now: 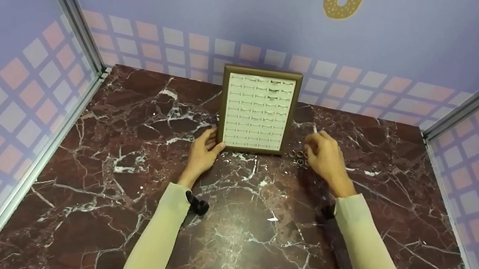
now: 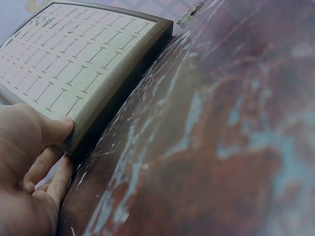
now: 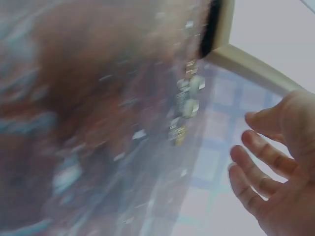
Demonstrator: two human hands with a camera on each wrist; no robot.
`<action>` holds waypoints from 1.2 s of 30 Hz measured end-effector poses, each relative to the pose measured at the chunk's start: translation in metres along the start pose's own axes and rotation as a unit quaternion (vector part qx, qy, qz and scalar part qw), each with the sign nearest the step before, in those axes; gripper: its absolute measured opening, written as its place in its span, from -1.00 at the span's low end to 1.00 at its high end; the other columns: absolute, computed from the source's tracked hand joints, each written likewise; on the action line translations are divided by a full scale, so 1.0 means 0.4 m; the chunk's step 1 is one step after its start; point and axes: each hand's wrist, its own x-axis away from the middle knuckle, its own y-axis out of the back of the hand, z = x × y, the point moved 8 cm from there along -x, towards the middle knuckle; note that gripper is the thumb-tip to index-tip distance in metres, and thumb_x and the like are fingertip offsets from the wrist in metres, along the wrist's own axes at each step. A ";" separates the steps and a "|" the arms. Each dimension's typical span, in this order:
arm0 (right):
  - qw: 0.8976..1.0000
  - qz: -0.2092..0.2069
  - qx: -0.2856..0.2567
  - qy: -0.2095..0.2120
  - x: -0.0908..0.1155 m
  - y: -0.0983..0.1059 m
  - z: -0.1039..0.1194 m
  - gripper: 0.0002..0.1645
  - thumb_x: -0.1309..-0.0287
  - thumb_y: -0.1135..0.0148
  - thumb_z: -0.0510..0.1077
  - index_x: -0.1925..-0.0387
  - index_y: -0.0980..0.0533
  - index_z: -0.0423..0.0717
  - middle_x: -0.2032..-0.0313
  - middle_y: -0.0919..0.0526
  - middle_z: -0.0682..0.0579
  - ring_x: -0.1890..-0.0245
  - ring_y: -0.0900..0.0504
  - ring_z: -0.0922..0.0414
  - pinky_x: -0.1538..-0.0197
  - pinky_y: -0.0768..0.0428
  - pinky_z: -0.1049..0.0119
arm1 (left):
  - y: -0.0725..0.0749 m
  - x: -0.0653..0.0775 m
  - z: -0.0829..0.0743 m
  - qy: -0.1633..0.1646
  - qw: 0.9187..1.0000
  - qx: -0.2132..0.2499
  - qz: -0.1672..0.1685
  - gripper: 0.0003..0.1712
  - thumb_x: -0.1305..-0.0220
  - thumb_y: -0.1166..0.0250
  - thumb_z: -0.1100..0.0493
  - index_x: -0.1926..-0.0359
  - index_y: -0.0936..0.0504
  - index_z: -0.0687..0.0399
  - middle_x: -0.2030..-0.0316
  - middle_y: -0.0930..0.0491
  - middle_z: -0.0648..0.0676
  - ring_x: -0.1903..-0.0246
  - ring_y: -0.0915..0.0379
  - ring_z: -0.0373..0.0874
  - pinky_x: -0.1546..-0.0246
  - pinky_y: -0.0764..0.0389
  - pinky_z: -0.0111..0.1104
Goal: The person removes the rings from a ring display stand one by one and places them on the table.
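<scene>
A ring display board (image 1: 257,109) with a brown wooden frame and rows of slits in a pale pad stands upright at the back of the table. Several rings (image 1: 274,90) sit in slits near its upper right. My left hand (image 1: 203,152) grips the lower left corner, thumb on the frame's front and fingers at its side and underneath. Right of the board, a small group of loose rings (image 1: 300,154) lies on the table, silver and gold in the right wrist view. Beside them is my right hand (image 1: 325,159), its fingers loosely bent with nothing between them in the right wrist view (image 3: 275,162).
The dark red marble-patterned table (image 1: 226,242) is bounded by purple panels with pink and white squares. The back wall (image 1: 169,2) rises close behind the board. Metal rails (image 1: 72,9) run along the corners.
</scene>
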 end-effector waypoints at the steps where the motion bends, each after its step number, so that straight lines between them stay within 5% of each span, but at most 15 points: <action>1: 1.000 -0.012 -0.006 0.005 -0.008 0.006 0.012 -0.86 -0.24 -0.36 -0.35 0.15 -0.69 -0.23 0.26 -0.65 -0.11 0.32 -0.64 -0.05 0.26 -0.66 0.06 | 0.000 0.000 0.000 0.001 1.000 -0.001 0.000 -0.37 -0.42 -0.39 0.39 -0.45 -0.46 0.37 -0.33 -0.54 0.42 -0.36 -0.52 0.28 -0.45 -0.59 -0.09; 11: 0.990 -0.107 -0.056 0.077 -0.084 0.032 0.126 -0.84 -0.26 -0.40 -0.39 0.12 -0.70 -0.30 0.19 -0.70 -0.16 0.24 -0.73 -0.05 0.15 -0.75 0.10 | -0.001 0.003 0.000 -0.002 1.000 -0.002 0.005 -0.39 -0.43 -0.38 0.38 -0.44 -0.48 0.35 -0.33 -0.55 0.41 -0.36 -0.52 0.28 -0.46 -0.57 -0.06; 22: 0.981 -0.152 -0.050 0.112 -0.166 0.017 0.230 -0.81 -0.32 -0.35 -0.41 0.06 -0.72 -0.33 0.14 -0.72 -0.19 0.25 -0.69 -0.06 0.15 -0.75 0.16 | 0.005 0.002 -0.006 -0.005 1.000 -0.010 0.003 -0.39 -0.43 -0.38 0.37 -0.44 -0.48 0.37 -0.32 -0.55 0.42 -0.35 -0.53 0.28 -0.45 -0.58 -0.08; 36: 0.980 -0.174 -0.012 0.097 -0.217 -0.022 0.270 -0.90 -0.39 -0.36 -0.31 0.15 -0.74 -0.26 0.15 -0.67 -0.15 0.06 -0.69 -0.13 -0.09 -0.76 0.09 | 0.004 0.000 -0.002 -0.007 1.000 -0.009 0.008 -0.39 -0.43 -0.38 0.38 -0.44 -0.47 0.37 -0.33 -0.55 0.42 -0.36 -0.52 0.28 -0.46 -0.57 -0.05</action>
